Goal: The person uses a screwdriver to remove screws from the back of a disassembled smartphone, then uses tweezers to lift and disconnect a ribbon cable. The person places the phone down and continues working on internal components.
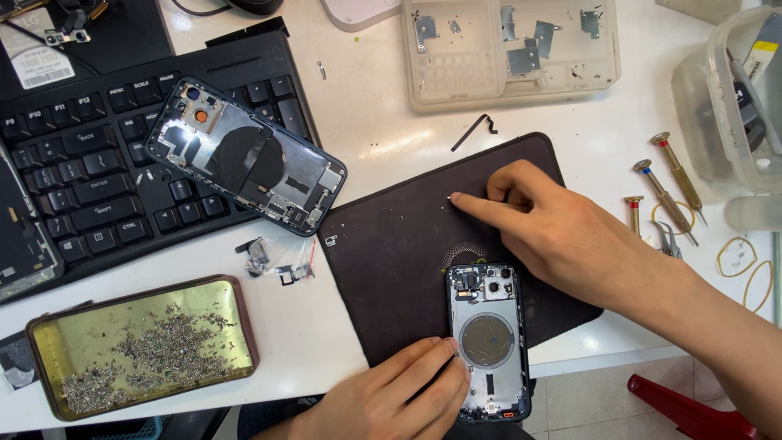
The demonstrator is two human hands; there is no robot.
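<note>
Head view: opened phone housing (487,342) lying face-up at the near edge of the dark work mat (391,261), half over the surface's (391,130) rim. Left hand (399,391) curled loosely against its left side, steadying rather than gripping. Right hand (562,236) with forefinger and thumb pinched on something tiny and pale (450,196) on the mat (a screw, perhaps; too small to tell). Housing likely light, stiff, thin-walled and fragile inside; best taken by the long side rails, clear of the camera cluster and round coil. Second opened phone (248,155) resting on the keyboard (98,163); tray of screws (142,346) near left.
</note>
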